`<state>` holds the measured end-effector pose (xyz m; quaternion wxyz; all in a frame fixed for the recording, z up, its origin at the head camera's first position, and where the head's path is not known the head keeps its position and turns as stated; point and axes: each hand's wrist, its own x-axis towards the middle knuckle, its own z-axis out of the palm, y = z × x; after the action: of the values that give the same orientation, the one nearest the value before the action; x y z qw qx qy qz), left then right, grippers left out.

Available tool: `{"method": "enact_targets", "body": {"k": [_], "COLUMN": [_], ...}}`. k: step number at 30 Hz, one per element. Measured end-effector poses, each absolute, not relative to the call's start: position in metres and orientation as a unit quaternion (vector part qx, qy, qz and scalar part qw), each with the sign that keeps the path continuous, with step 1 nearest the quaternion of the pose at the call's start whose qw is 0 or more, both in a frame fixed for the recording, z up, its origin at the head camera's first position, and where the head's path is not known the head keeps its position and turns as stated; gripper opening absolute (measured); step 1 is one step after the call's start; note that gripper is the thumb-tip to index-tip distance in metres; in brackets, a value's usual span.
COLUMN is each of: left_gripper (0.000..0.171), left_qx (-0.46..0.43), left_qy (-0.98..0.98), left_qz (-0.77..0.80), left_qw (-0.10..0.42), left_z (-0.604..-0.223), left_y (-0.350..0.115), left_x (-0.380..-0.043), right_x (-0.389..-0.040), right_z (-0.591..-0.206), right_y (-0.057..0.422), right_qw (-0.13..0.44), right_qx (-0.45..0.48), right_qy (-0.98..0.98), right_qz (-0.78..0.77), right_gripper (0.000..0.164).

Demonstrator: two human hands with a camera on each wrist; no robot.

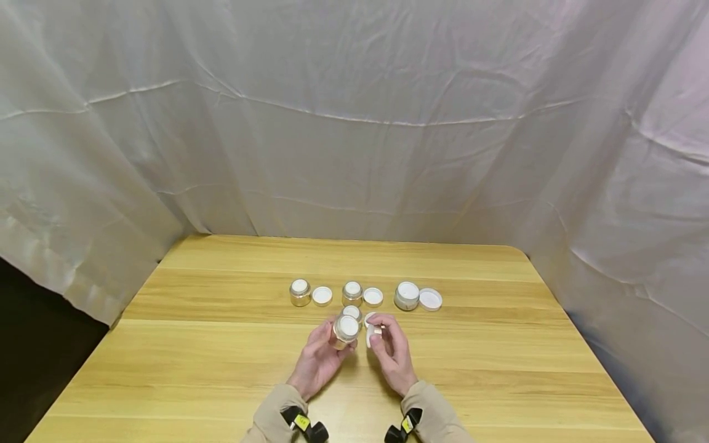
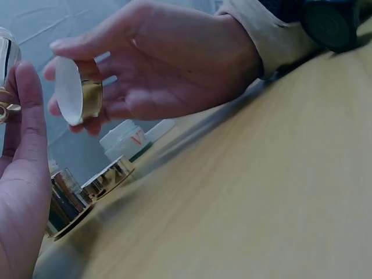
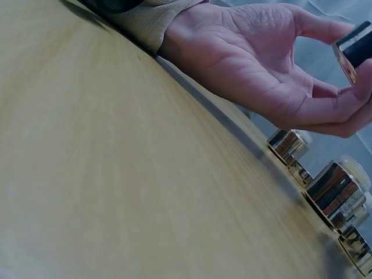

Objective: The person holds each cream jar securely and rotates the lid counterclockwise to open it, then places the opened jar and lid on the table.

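My left hand (image 1: 317, 367) grips a gold jar (image 1: 346, 333) with a white top, raised over the table and tilted. To its right, my right hand (image 1: 396, 357) pinches a lid (image 1: 371, 336) between thumb and fingers, held on edge. The left wrist view shows this lid (image 2: 91, 99) with a gold outer side and a white inside facing the jar. A gap separates lid and jar. Just beyond the hands stands another gold jar (image 1: 352, 312), partly covered by the held one. A white lid (image 1: 368, 318) lies beside it, partly hidden by my right fingers.
Farther back, a gold jar (image 1: 300, 295) stands by a white lid (image 1: 322, 296). A second gold jar (image 1: 352, 296) has a lid (image 1: 373, 297) beside it. At the right, a wider glass jar (image 1: 407, 297) adjoins its lid (image 1: 431, 299). Grey curtains (image 1: 354, 154) enclose the wooden table (image 1: 194, 344).
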<state>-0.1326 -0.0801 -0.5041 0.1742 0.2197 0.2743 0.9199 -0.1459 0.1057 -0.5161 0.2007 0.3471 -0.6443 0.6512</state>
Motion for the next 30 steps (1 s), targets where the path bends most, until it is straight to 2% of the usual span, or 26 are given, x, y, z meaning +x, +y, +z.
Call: {"method": "enact_targets", "body": {"k": [7, 16, 23, 30], "left_gripper": [0.026, 0.039, 0.054, 0.059], "left_qx": [0.211, 0.225, 0.153, 0.059], "left_qy": [0.29, 0.346, 0.421, 0.476], "left_qz": [0.922, 0.908, 0.894, 0.876], "left_qw": [0.149, 0.07, -0.003, -0.057], "left_z": [-0.503, -0.508, -0.509, -0.506], "left_y": [-0.091, -0.118, -0.131, -0.133], "left_x": [-0.136, -0.151, -0.153, -0.156], "right_x": [-0.143, -0.141, -0.139, -0.139], "right_z": [-0.516, -0.518, -0.514, -0.513], "right_y": [0.104, 0.105, 0.104, 0.102], "right_qw": [0.145, 0.027, -0.045, -0.049], "right_qx": [0.323, 0.325, 0.308, 0.31], "right_qy": [-0.66, -0.68, -0.72, -0.753], "right_qz": [0.662, 0.656, 0.621, 0.578], "right_gripper": [0.024, 0.034, 0.033, 0.035]}}
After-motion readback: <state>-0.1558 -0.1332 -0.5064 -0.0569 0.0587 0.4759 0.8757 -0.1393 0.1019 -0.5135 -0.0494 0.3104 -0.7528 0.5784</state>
